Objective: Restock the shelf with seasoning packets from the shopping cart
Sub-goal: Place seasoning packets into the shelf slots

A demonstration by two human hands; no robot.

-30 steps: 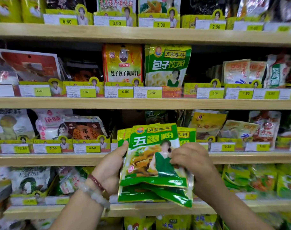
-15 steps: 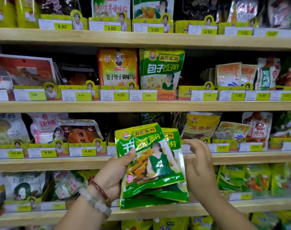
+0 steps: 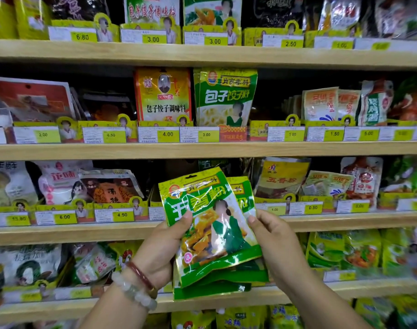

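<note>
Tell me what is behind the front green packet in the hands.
Behind the front green packet sit more green packets of the same kind, edges showing at its right and bottom. Their count is hidden. The left hand and right hand grip the stack.

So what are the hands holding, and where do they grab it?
A stack of green seasoning packets. The left hand grips its left edge, thumb on the front; the right hand pinches its right edge.

Yellow price tags (image 3: 167, 134) are lining the front edges of the wooden shelf boards (image 3: 131, 150) across the frame. A red-and-yellow packet (image 3: 163, 95) is standing upright at centre, just beside a green-and-white packet (image 3: 226, 97).
</note>
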